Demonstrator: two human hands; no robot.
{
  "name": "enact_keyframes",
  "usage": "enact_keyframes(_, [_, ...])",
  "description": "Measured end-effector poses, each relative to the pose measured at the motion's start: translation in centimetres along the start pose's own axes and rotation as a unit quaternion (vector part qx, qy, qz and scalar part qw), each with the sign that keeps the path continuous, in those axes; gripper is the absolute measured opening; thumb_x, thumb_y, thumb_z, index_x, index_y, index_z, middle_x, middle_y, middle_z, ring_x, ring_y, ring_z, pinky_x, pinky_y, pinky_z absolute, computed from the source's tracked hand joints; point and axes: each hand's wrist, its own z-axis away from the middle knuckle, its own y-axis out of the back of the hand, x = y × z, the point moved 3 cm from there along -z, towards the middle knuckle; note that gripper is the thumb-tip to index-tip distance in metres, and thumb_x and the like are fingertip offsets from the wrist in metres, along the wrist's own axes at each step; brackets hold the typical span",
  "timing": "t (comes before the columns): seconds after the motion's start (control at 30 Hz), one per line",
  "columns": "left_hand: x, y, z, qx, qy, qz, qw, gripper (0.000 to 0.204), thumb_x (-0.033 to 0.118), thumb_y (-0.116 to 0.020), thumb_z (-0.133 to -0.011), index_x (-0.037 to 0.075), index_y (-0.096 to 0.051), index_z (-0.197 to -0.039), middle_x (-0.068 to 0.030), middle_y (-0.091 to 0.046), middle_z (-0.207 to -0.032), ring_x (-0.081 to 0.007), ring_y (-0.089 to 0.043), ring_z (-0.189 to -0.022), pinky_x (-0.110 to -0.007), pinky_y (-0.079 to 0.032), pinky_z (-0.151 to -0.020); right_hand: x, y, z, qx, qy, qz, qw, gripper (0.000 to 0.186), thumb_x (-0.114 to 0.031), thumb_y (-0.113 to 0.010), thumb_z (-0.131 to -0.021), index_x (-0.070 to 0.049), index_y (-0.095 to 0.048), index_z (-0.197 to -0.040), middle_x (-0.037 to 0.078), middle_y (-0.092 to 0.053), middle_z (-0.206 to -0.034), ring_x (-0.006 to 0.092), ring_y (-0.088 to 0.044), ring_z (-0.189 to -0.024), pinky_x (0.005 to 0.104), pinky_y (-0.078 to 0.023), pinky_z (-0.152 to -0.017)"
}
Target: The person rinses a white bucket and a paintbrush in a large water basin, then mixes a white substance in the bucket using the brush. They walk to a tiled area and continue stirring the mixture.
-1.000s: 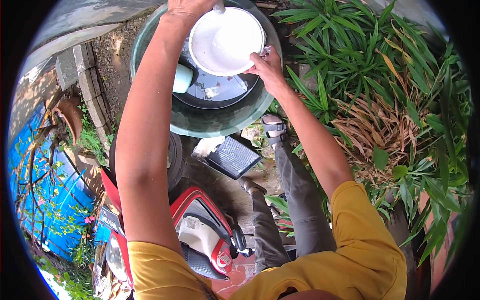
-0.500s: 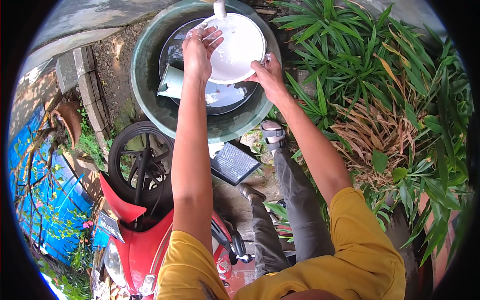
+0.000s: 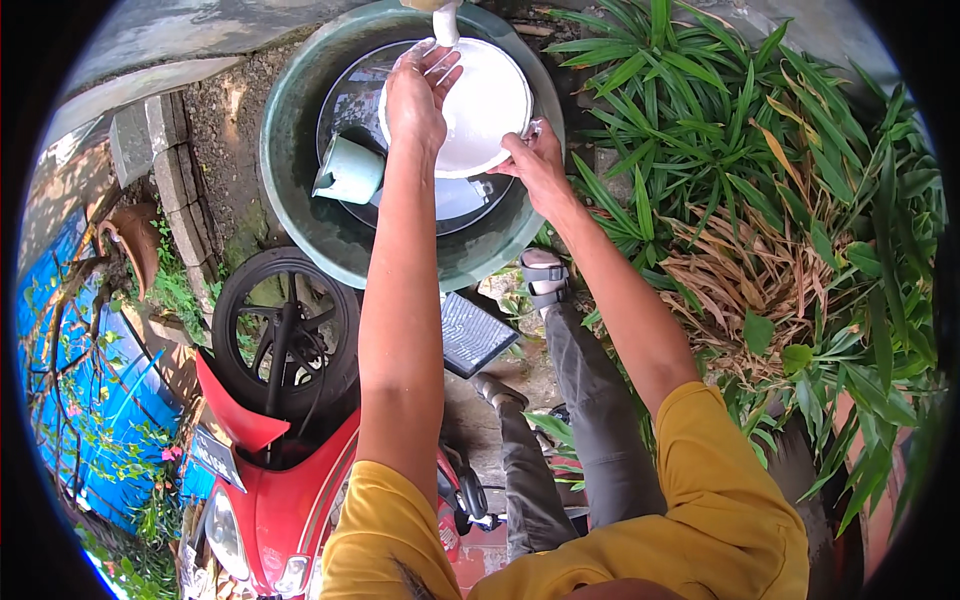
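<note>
A round white bowl or plate [image 3: 485, 105], wet inside, is held over a large green tub [image 3: 283, 150]. My right hand [image 3: 537, 160] grips its right rim, thumb on the near inside edge and fingers beyond. My left hand [image 3: 418, 100] is at the left rim, fingers spread and wet, just under a white pipe spout [image 3: 446, 25]. Whether its palm touches the rim is hidden. Below, a dark round surface with a thin pale rim [image 3: 345, 110] lies inside the tub, reflecting light. A pale blue dipper [image 3: 350, 170] lies tilted on its side there, left of my forearm.
A red motorbike [image 3: 290, 510] stands at lower left, its front wheel [image 3: 285, 330] close to the tub. A dark ridged tray [image 3: 475, 335] sits at the tub's near side. Leafy plants [image 3: 700, 130] crowd the right. Concrete blocks [image 3: 180, 180] edge the left, with a wall [image 3: 200, 35] behind.
My left hand and forearm have shifted right, over the bowl's left side. The bowl appears slightly lower in view, as does the spout. My right hand keeps its grip.
</note>
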Motion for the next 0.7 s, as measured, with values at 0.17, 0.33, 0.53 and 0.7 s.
enact_keyframes(0.17, [-0.9, 0.0, -0.5, -0.018, 0.064, 0.147, 0.987, 0.027, 0.012, -0.032, -0.095, -0.007, -0.043, -0.109, -0.0221, -0.055, -0.105, -0.0301, -0.057, -0.099, -0.039, -0.049, -0.09, -0.2, 0.2, 0.0, 0.0, -0.003, -0.006, 1.0, 0.023, -0.003, -0.057, -0.078, 0.002, -0.041, -0.093, 0.015, -0.058, -0.081, 0.0183, -0.061, -0.057, 0.0278, -0.054, -0.049])
enact_keyframes(0.33, [-1.9, -0.9, -1.7, -0.057, 0.103, 0.115, 0.986, 0.02, 0.009, -0.042, -0.093, -0.007, -0.052, -0.1, -0.0147, -0.06, -0.093, -0.0206, -0.061, -0.086, -0.03, -0.054, -0.078, -0.1, 0.3, 0.1, 0.011, -0.003, -0.011, 1.0, 0.023, -0.003, -0.057, -0.077, 0.002, -0.041, -0.093, 0.014, -0.059, -0.079, 0.0183, -0.061, -0.056, 0.0276, -0.053, -0.048])
enact_keyframes(0.53, [-3.1, -1.1, -2.0, 0.047, 0.09, -0.068, 0.993, 0.016, 0.017, -0.062, -0.085, 0.005, -0.056, -0.075, -0.0009, -0.055, -0.066, -0.0071, -0.048, -0.055, -0.02, -0.04, -0.045, -0.3, 0.8, -0.4, 0.007, -0.012, 0.005, 1.0, 0.023, -0.003, -0.057, -0.078, 0.002, -0.041, -0.093, 0.013, -0.059, -0.077, 0.0176, -0.061, -0.056, 0.0276, -0.052, -0.048])
enact_keyframes(0.7, [-3.5, -0.3, -4.2, 0.017, -0.06, -0.174, 0.983, 0.023, 0.019, -0.044, -0.092, 0.003, -0.05, -0.076, -0.0037, -0.051, -0.062, -0.0122, -0.047, -0.053, -0.027, -0.04, -0.052, -0.1, 0.0, -0.8, 0.004, 0.002, -0.009, 1.0, 0.022, -0.004, -0.057, -0.078, 0.001, -0.04, -0.092, 0.012, -0.058, -0.077, 0.0165, -0.06, -0.055, 0.0275, -0.052, -0.048])
